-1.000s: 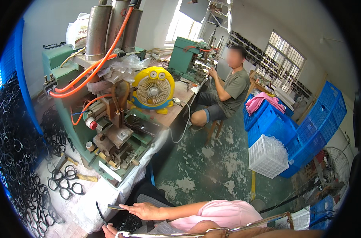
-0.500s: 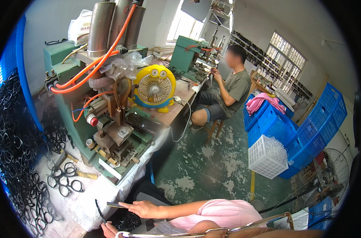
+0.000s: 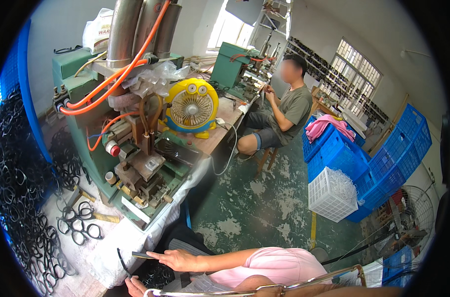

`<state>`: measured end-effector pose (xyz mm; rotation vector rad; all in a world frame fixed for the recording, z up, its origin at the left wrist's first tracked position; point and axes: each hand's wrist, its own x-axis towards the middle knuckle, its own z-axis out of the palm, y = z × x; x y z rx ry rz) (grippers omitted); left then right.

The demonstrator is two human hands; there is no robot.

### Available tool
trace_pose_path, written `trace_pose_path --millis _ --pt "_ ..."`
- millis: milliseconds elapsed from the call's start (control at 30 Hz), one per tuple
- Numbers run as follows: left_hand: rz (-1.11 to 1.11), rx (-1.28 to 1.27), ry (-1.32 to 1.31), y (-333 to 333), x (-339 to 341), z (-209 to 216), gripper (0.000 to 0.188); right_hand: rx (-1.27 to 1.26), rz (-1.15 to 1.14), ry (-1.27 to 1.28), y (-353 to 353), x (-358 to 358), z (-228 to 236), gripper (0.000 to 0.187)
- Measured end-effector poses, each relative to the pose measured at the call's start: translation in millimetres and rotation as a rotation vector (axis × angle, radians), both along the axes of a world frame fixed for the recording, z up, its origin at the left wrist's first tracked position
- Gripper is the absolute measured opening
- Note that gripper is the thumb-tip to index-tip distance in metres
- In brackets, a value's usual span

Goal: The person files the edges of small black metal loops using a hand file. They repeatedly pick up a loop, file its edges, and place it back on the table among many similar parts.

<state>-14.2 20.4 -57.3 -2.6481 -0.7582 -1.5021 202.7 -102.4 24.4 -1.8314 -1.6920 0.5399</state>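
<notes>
Low in the picture, my left hand (image 3: 135, 286) is partly cut off by the lower edge. Its fingers are closed on a thin, curved black eyeglass-frame piece (image 3: 121, 261), which points up and away. My right hand (image 3: 178, 260), reaching in from a pink sleeve, grips a flat, narrow dark bar (image 3: 143, 255) with a lighter edge, its kind unclear. The index finger lies along this bar, and its tip end is close to the black piece; whether they touch I cannot tell. Below my hands is a pile of small black frame parts (image 3: 158, 275), partly hidden.
A green press (image 3: 81, 128) with orange hoses stands on the bench, beside a yellow fan (image 3: 191, 106). Black eyeglass frames (image 3: 79, 223) and heaps of more lie left. A co-worker (image 3: 289, 106) sits farther back. Blue crates (image 3: 334, 153) and a white basket (image 3: 331, 195) stand right.
The whole view has shifted very slightly. Both hands keep nearly the same pose and hold the same things. Farther back, the co-worker's hands and head have moved a little.
</notes>
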Motion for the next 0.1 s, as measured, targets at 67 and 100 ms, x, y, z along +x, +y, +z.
trace_pose_path --millis 67,100 --pt "0.136 -0.872 -0.051 -41 1 23 0.03 -0.008 -0.003 -0.004 0 -1 0 0.056" --pt "0.137 -0.867 -0.035 -40 5 36 0.03 -0.02 -0.004 -0.008 0 -2 1 0.056"
